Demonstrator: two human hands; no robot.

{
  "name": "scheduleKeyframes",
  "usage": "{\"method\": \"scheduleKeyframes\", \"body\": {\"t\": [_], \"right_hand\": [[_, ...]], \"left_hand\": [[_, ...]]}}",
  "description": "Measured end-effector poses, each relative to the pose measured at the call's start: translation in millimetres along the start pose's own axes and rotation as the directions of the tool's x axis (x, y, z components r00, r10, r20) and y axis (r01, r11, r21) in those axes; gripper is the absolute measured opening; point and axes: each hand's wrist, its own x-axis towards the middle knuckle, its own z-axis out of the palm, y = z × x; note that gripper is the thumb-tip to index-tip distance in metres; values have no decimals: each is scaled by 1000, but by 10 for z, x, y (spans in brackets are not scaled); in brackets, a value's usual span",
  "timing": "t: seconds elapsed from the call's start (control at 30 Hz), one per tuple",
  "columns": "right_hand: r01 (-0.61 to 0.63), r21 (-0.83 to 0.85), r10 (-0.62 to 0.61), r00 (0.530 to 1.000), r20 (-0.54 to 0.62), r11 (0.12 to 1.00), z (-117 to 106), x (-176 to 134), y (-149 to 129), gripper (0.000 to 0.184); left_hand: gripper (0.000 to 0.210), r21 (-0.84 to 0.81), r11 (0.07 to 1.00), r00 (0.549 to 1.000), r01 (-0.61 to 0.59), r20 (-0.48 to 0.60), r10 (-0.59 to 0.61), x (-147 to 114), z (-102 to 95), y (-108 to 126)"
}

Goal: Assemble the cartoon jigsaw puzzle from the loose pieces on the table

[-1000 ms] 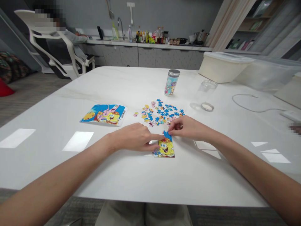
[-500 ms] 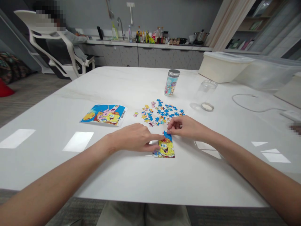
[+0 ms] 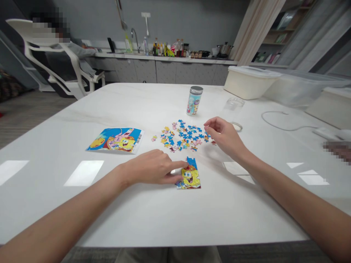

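A partly joined jigsaw puzzle [image 3: 191,178] with a yellow cartoon face and a blue top lies near the table's front. My left hand [image 3: 152,168] rests at its left side, index finger and thumb stretched onto it, the other fingers curled under. Beyond it several loose jigsaw pieces [image 3: 189,135], many of them blue, are spread in a heap. Over the heap's right edge hovers my right hand [image 3: 226,135], its fingers bent and slightly apart, with no piece visible between them. A picture sheet [image 3: 117,140] with the same cartoon figure lies to the left.
A printed canister [image 3: 194,102] with a metal lid stands behind the pieces. To its right are a clear jar [image 3: 234,104], a round lid [image 3: 237,126], a cable [image 3: 274,124] and lidded boxes [image 3: 249,84]. Another person's hand [image 3: 337,150] shows at the right edge; someone sits in a chair [image 3: 76,69].
My right hand has left the top edge of the joined puzzle and moved up and right to the loose pieces. The left hand stays on the puzzle. The view has shifted slightly.
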Motion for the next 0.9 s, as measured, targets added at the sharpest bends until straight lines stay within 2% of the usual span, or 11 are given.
{"method": "scheduleKeyframes", "body": {"t": [0.17, 0.43, 0.6, 0.77, 0.9], "right_hand": [[-66, 183, 90, 987, -130, 981, -39, 32, -48, 10], [-115, 214, 151, 975, -163, 970, -54, 59, -22, 21], [-57, 79, 69, 985, -155, 995, -25, 63, 61, 20], [-40, -123, 40, 999, -9, 992, 10, 78, 161, 14], [22, -267, -11, 999, 45, 964, 37, 85, 246, 17]], "left_hand": [[35, 6, 1000, 1000, -18, -7, 18, -6, 7, -14], [35, 41, 999, 999, 20, 27, -21, -6, 0, 3], [35, 34, 999, 999, 33, 38, -34, -15, 16, 1], [34, 26, 999, 999, 33, 31, -34, -25, 30, -1], [34, 37, 999, 999, 37, 35, -38, -26, 26, -3]]}}
